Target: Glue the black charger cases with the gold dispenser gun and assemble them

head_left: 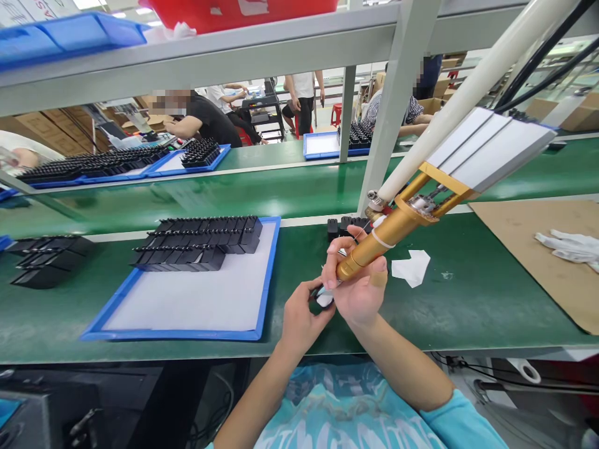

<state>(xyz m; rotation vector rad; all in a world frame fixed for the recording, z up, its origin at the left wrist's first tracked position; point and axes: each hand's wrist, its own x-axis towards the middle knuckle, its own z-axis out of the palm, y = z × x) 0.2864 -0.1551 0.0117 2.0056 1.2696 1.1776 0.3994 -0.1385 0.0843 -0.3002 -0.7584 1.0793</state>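
Note:
My left hand (301, 319) is closed around a small black case (324, 299) with a whitish face, held just above the green bench. Much of that case is hidden by my fingers. My right hand (359, 294) wraps its fingers about the lower end of a gold-coloured cylindrical power tool (384, 240), which slants down from the upper right. The tool's tip is behind my fingers, close over the case; I cannot tell whether they touch. Left of my hands, a blue-rimmed tray (262, 305) carries rows of black cases (201, 240). More black blocks (346, 226) stand behind my right hand.
A white scrap (412, 268) lies right of the tool. Farther right, white gloves (568, 246) rest on cardboard (524, 249). Black cases (51, 255) are stacked at far left. A metal post (393, 112) and overhead shelf rise ahead; people work beyond.

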